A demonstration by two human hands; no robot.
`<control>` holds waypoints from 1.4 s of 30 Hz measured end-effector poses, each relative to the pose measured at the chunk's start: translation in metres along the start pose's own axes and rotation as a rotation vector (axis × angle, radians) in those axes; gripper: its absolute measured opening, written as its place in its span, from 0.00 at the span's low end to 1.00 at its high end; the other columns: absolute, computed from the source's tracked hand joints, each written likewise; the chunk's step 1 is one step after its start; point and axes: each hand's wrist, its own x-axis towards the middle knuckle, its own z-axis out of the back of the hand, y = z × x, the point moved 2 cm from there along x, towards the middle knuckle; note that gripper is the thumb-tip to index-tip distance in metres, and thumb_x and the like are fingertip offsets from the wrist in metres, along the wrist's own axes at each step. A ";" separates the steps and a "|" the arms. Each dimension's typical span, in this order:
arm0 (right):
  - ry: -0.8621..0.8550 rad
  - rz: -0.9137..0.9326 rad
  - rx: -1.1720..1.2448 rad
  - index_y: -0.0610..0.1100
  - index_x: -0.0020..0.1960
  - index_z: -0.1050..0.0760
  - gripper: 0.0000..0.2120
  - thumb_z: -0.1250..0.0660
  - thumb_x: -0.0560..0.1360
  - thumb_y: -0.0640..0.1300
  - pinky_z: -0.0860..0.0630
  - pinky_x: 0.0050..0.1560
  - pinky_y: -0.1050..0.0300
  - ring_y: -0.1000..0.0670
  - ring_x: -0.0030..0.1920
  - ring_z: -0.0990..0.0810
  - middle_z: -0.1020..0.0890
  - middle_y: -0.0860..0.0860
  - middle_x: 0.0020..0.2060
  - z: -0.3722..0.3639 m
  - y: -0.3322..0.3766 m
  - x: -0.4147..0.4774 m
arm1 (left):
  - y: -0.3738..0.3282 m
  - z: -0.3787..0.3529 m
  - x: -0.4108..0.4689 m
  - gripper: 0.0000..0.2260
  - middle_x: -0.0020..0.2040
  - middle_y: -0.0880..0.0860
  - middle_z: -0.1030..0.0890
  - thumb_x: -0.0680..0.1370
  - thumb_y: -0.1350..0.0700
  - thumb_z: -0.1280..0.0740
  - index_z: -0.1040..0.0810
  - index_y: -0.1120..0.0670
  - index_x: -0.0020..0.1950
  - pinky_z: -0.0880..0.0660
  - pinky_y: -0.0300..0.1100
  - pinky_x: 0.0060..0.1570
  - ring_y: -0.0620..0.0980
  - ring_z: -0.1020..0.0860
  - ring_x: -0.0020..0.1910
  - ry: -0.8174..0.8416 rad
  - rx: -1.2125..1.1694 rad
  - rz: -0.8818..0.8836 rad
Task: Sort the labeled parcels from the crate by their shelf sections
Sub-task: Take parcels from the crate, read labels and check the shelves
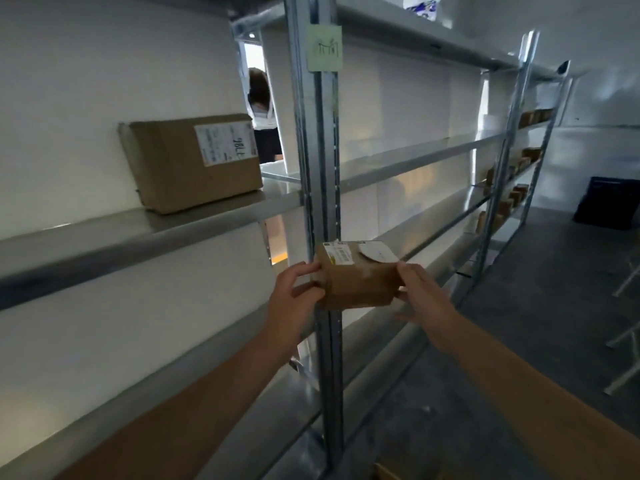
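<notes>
A small brown cardboard parcel (pixel 360 277) with white labels on its top is held in the air in front of the metal shelf upright (pixel 317 161). My left hand (pixel 294 289) grips its left side, fingers curled round the edge. My right hand (pixel 420 292) lies against its right side with fingers fairly straight. A larger brown parcel (pixel 194 162) with a white label marked by hand stands on the left shelf board (pixel 104 237). A pale green section note (pixel 324 47) is stuck high on the upright.
Metal shelving runs off to the right, with several small brown parcels (pixel 512 199) on its far boards. A dark blue crate (pixel 607 202) stands on the grey floor at right. White frame legs (pixel 628 334) stand at the right edge. A person (pixel 263 112) stands behind the shelves.
</notes>
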 end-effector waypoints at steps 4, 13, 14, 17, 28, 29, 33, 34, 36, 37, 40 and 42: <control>0.178 -0.004 0.075 0.48 0.68 0.31 0.15 0.41 0.82 0.48 0.21 0.58 0.44 0.41 0.64 0.24 0.27 0.43 0.66 -0.048 0.015 -0.009 | -0.015 0.057 -0.027 0.11 0.62 0.48 0.22 0.75 0.69 0.31 0.26 0.59 0.56 0.22 0.33 0.44 0.44 0.18 0.53 -0.074 -0.058 -0.058; 0.511 -0.008 0.016 0.50 0.58 0.25 0.13 0.41 0.81 0.56 0.17 0.42 0.51 0.43 0.48 0.16 0.19 0.42 0.51 -0.190 0.033 -0.071 | -0.040 0.211 -0.110 0.25 0.64 0.45 0.23 0.72 0.68 0.27 0.31 0.50 0.63 0.22 0.38 0.57 0.39 0.23 0.61 -0.187 0.121 -0.065; 0.569 -0.004 -0.033 0.51 0.57 0.25 0.15 0.43 0.81 0.59 0.18 0.40 0.54 0.44 0.46 0.15 0.19 0.42 0.49 -0.213 0.035 -0.086 | -0.044 0.230 -0.126 0.27 0.64 0.45 0.23 0.71 0.68 0.26 0.31 0.50 0.64 0.23 0.38 0.59 0.40 0.23 0.63 -0.208 0.160 -0.079; 0.785 -0.003 -0.082 0.50 0.61 0.27 0.20 0.48 0.81 0.62 0.18 0.41 0.54 0.44 0.49 0.16 0.20 0.42 0.52 -0.286 0.035 -0.136 | -0.064 0.296 -0.176 0.28 0.65 0.47 0.24 0.71 0.65 0.25 0.31 0.51 0.67 0.24 0.39 0.60 0.44 0.24 0.64 -0.306 0.336 -0.147; 1.248 0.068 0.021 0.46 0.58 0.33 0.12 0.39 0.81 0.52 0.19 0.53 0.46 0.48 0.58 0.22 0.24 0.46 0.56 -0.519 0.052 -0.364 | -0.113 0.502 -0.386 0.14 0.62 0.53 0.27 0.77 0.64 0.31 0.32 0.52 0.57 0.25 0.45 0.64 0.48 0.26 0.65 -1.096 0.395 -0.032; 1.263 0.098 0.014 0.47 0.59 0.32 0.11 0.39 0.80 0.52 0.20 0.54 0.48 0.50 0.58 0.23 0.24 0.47 0.57 -0.535 0.052 -0.383 | -0.116 0.515 -0.405 0.12 0.63 0.53 0.26 0.78 0.63 0.32 0.30 0.53 0.56 0.25 0.47 0.64 0.48 0.25 0.65 -1.132 0.373 -0.009; 1.399 0.166 0.041 0.54 0.61 0.25 0.10 0.39 0.81 0.50 0.24 0.56 0.57 0.54 0.58 0.22 0.20 0.53 0.56 -0.586 0.049 -0.454 | -0.134 0.550 -0.476 0.10 0.61 0.49 0.21 0.80 0.59 0.33 0.26 0.52 0.60 0.21 0.45 0.59 0.47 0.23 0.64 -1.208 0.323 0.000; 1.446 0.168 0.037 0.55 0.59 0.23 0.10 0.39 0.81 0.49 0.24 0.55 0.59 0.54 0.57 0.21 0.19 0.53 0.56 -0.596 0.049 -0.471 | -0.139 0.555 -0.491 0.10 0.61 0.48 0.20 0.80 0.58 0.34 0.26 0.52 0.61 0.21 0.41 0.57 0.46 0.22 0.63 -1.233 0.320 -0.007; 1.525 0.176 0.018 0.55 0.56 0.23 0.08 0.40 0.82 0.49 0.22 0.49 0.62 0.54 0.55 0.20 0.18 0.54 0.54 -0.615 0.049 -0.503 | -0.145 0.562 -0.519 0.12 0.61 0.45 0.20 0.81 0.56 0.34 0.26 0.51 0.65 0.21 0.39 0.57 0.45 0.22 0.63 -1.275 0.302 -0.012; 1.552 0.181 0.012 0.55 0.54 0.23 0.08 0.40 0.82 0.49 0.22 0.46 0.62 0.54 0.53 0.19 0.18 0.53 0.53 -0.624 0.050 -0.518 | -0.147 0.565 -0.531 0.14 0.62 0.45 0.20 0.81 0.55 0.35 0.26 0.51 0.66 0.21 0.40 0.58 0.45 0.22 0.63 -1.295 0.304 -0.008; 1.627 0.191 -0.004 0.54 0.53 0.26 0.07 0.42 0.82 0.50 0.21 0.43 0.60 0.51 0.54 0.19 0.18 0.52 0.53 -0.652 0.053 -0.554 | -0.153 0.579 -0.553 0.17 0.62 0.45 0.20 0.82 0.55 0.36 0.27 0.49 0.71 0.22 0.32 0.52 0.40 0.22 0.62 -1.368 0.297 -0.018; 1.696 0.208 0.006 0.57 0.55 0.26 0.09 0.44 0.83 0.51 0.21 0.41 0.63 0.53 0.54 0.20 0.19 0.55 0.53 -0.670 0.053 -0.571 | -0.155 0.591 -0.560 0.18 0.63 0.48 0.20 0.82 0.55 0.37 0.29 0.49 0.72 0.23 0.29 0.49 0.38 0.22 0.60 -1.422 0.268 -0.034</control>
